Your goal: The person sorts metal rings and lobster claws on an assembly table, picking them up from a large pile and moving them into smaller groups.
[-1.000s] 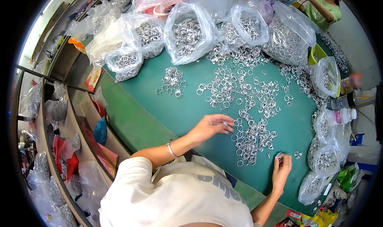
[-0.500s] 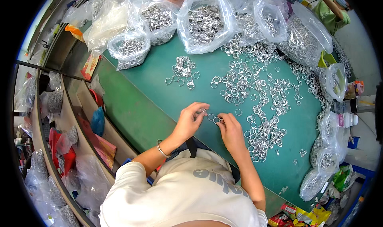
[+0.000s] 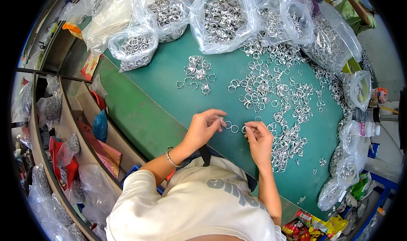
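Note:
My left hand [image 3: 204, 127] is closed over the green table, a small silver ring [image 3: 222, 121] at its thumb and fingertips. Just right of those fingertips, two silver rings [image 3: 231, 127] lie side by side on the table. My right hand [image 3: 260, 138] pinches another silver ring [image 3: 244, 129] between thumb and fingers, a little apart from that pair. A large spread of loose rings [image 3: 289, 150] reaches close to the right hand. Farther off, a smaller heap of rings [image 3: 198, 68] sits ahead of the left hand.
Open clear bags of rings [image 3: 223, 20] line the far side of the table [image 3: 169, 88]. More bags [image 3: 345, 173] and a white-capped bottle [image 3: 370, 129] stand along the right. Shelves with bagged parts [image 3: 53, 109] are at left. Another person [image 3: 354, 12] is at the far right.
My right hand has moved to the right, away from my left hand, with a ring at its fingertips. Two rings now show in the wider gap between the hands. The view has shifted slightly.

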